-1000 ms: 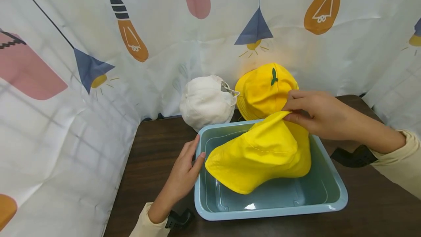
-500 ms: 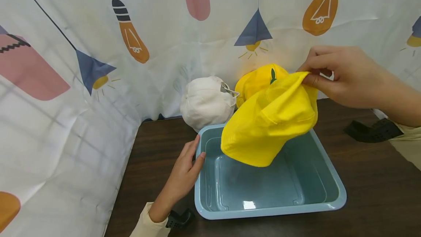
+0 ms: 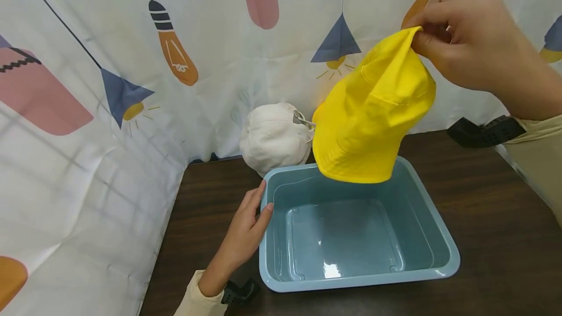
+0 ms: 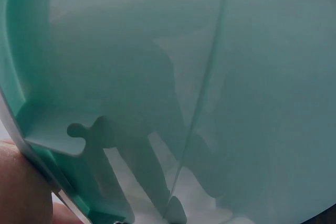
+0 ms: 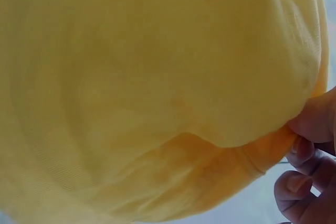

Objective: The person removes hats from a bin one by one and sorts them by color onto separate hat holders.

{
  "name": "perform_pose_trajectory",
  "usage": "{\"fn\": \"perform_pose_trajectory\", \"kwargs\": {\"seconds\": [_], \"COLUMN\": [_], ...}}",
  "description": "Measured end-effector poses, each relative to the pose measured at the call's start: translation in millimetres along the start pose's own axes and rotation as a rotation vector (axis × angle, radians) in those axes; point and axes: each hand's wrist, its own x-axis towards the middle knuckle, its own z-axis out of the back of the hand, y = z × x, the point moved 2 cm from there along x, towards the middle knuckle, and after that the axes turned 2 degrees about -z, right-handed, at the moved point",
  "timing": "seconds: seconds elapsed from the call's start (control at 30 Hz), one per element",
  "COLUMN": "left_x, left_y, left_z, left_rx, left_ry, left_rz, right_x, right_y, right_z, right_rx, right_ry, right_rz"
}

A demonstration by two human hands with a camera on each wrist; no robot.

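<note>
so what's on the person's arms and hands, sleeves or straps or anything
Both hands are bare, with no gloves or rings in view. The left hand comes out of a cream long sleeve with a black strap at the wrist. The right hand has the same cream sleeve and a black wrist strap.

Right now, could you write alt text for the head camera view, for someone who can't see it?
A right hand pinches a yellow cap by its edge, dangling it above an empty blue-grey plastic tub on a dark wooden table. The left hand rests against the tub's left rim, and a white cap sits behind by a lightbulb-patterned curtain.
</note>
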Motion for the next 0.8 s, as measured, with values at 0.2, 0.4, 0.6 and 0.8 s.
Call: {"fn": "perform_pose_trajectory", "kwargs": {"seconds": [0.2, 0.4, 0.6, 0.8], "left_x": [0.0, 0.1, 0.4, -0.3], "left_y": [0.5, -0.2, -1.7, -2.2], "left_z": [0.0, -1.6, -2.5, -3.2], "left_rx": [-0.004, -0.018, -0.017, -0.012], "left_ry": [-0.002, 0.002, 0.005, 0.004], "left_rz": [-0.004, -0.013, -0.017, -0.012], "right_x": [14, 21, 19, 16], "right_y": [-5, -17, -39, -57], "right_z": [-1, -2, -5, -19], "right_rx": [-0.065, -0.123, -0.119, -0.108], "right_ry": [-0.033, -0.008, 0.075, 0.113], "right_rz": [-0.084, -0.17, -0.285, -0.341]}}
